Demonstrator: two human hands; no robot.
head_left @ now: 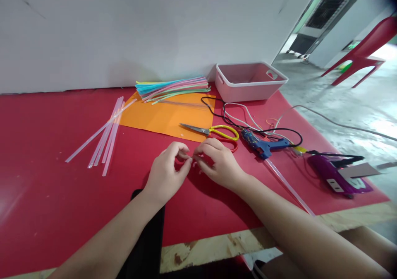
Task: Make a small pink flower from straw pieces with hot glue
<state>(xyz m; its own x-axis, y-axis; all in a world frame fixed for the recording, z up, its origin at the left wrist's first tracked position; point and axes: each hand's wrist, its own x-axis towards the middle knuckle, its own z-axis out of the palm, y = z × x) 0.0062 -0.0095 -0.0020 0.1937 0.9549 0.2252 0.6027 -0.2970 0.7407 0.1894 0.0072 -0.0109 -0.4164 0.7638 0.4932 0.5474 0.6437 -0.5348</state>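
Over the red table, my left hand [170, 172] and my right hand [219, 163] meet with their fingertips nearly touching. Thumb and fingers of each are pinched together. Something small and pale pink shows around the right fingertips, too small to name. Just beyond the hands lie scissors [201, 130] with one yellow and one red handle, their blades pointing left over an orange sheet [149, 115]. To the right of my right hand rests a blue glue gun [263, 145] with a clear glue stick [288, 186] extending below it.
Several glue sticks [107, 140] lie at left. A bundle of coloured pipe cleaners [173, 87] sits at the back beside a pink basket [248, 89]. Cables run around the glue gun to a purple power strip [330, 175]. A black flat object [149, 237] lies under my left forearm.
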